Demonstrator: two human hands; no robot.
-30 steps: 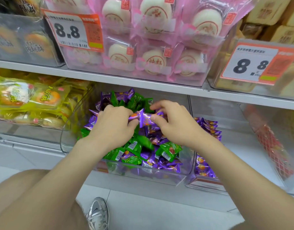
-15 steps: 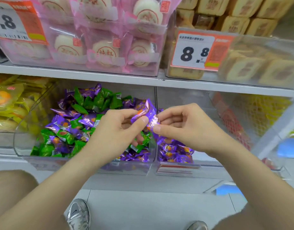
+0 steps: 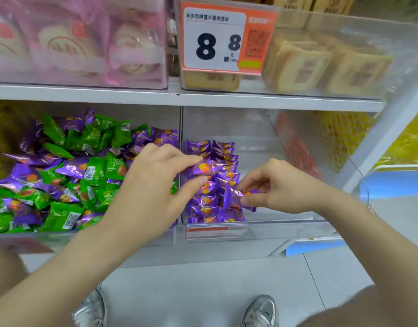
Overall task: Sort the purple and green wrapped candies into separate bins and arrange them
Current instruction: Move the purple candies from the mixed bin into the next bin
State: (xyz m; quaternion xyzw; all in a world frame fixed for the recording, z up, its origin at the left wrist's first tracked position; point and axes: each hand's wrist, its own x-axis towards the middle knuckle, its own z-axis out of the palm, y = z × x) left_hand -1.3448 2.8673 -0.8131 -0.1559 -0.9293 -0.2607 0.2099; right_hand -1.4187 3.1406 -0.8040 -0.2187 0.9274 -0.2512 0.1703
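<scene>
Two purple candies are on their way into the right bin [image 3: 285, 217]. The left hand [image 3: 151, 185] pinches one purple candy [image 3: 204, 166] between its thumb and fingers [image 3: 179, 156]. It hangs over the tidy rows of purple candies [image 3: 223, 147] by the bin's left wall. The right hand [image 3: 283, 187] pinches the other purple candy [image 3: 238, 198] with its fingers curled. That one is at about 4 o'clock from the first, right at the edge of the rows.

A second ago both hands were down in the mixed bin [image 3: 26, 237], pulling purple ones out. Half a second ago they held them close together in the air, by the wall between the two bins. Now the hands have come apart and both are over the right bin. I think the picking is done for this turn, and the next job is to lay these two down neatly with the others.

The mixed bin sits at 9 o'clock from the hands. Lots of purple ones are still in it with the green candies [image 3: 94, 168], so the sorting looks far from finished. At 12 o'clock, above the shelf [image 3: 132, 93], is a price tag [image 3: 215, 38] that says 8.8. At 6 o'clock a silver shoe [image 3: 262, 310] stands on the floor.
</scene>
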